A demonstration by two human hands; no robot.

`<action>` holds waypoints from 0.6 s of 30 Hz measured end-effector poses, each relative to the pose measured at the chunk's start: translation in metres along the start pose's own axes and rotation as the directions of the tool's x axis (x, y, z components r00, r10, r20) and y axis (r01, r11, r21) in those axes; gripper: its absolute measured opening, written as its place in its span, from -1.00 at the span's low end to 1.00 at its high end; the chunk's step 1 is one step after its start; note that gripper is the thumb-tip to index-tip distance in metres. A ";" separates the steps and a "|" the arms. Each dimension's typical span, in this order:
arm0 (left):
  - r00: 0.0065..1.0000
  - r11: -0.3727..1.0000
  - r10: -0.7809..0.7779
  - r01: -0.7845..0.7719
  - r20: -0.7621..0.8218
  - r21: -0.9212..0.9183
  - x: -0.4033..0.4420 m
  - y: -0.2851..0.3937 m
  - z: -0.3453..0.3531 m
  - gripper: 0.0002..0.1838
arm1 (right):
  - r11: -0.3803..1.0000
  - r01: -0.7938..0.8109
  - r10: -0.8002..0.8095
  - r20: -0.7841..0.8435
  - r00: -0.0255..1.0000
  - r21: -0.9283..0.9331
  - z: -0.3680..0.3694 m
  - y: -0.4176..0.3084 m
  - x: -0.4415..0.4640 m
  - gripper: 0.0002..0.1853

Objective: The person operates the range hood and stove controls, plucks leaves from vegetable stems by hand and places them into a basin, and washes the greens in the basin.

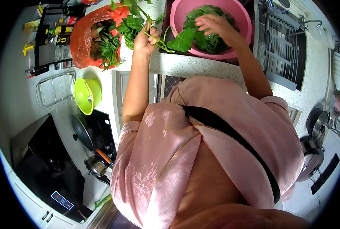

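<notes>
Your left hand had its fingers curled around leafy stems, between the red bag on the tabletop and the pink basin; your right hand's empty fingers hung loosely spread above the basin's greens.

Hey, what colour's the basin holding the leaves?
The basin is pink, best seen in the head view.

Bright light, pale glare low on the pink garment, strong fisheye curvature toward black corners.

a kitchen: pan, dish rack, faucet
</notes>
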State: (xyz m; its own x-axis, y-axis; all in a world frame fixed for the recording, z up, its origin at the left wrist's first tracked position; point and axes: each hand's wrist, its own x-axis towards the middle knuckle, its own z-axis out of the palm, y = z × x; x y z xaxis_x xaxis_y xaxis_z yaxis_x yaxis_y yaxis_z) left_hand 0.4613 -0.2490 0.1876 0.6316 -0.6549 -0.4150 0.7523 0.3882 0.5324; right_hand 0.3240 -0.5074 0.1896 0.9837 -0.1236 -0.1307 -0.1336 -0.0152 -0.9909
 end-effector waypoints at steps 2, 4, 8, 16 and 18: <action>0.999 1.000 -0.011 0.011 -0.040 0.002 0.007 -0.004 -0.003 -0.83 | 0.922 -0.020 -0.062 0.197 0.978 0.387 0.018 -0.017 -0.014 -0.65; 0.987 0.998 -0.020 0.029 -0.156 0.052 0.010 -0.008 0.000 -0.84 | 0.944 -0.003 -0.097 0.287 0.953 0.329 0.026 -0.019 -0.019 -0.70; 0.976 0.995 -0.071 0.084 -0.204 0.054 0.017 -0.019 -0.008 -0.83 | 0.963 -0.022 -0.053 0.271 0.961 0.268 0.032 -0.007 -0.011 -0.87; 0.948 0.957 -0.068 0.151 -0.311 0.250 0.030 -0.023 -0.011 -0.88 | 0.940 -0.259 0.232 0.142 0.962 0.222 0.009 0.031 -0.007 -0.72; 0.955 0.920 -0.032 0.143 -0.294 0.364 0.038 -0.009 0.000 -0.87 | 0.944 -0.213 0.180 0.147 0.973 0.250 0.008 0.028 -0.010 -0.71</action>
State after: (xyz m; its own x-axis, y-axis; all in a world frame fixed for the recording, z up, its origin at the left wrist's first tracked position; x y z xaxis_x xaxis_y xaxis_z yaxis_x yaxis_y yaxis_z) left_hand 0.4787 -0.2772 0.1670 0.6341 -0.4475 -0.6306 0.7144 0.0270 0.6992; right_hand 0.3110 -0.4988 0.1626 0.9503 0.0226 -0.3105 -0.3055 0.2603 -0.9159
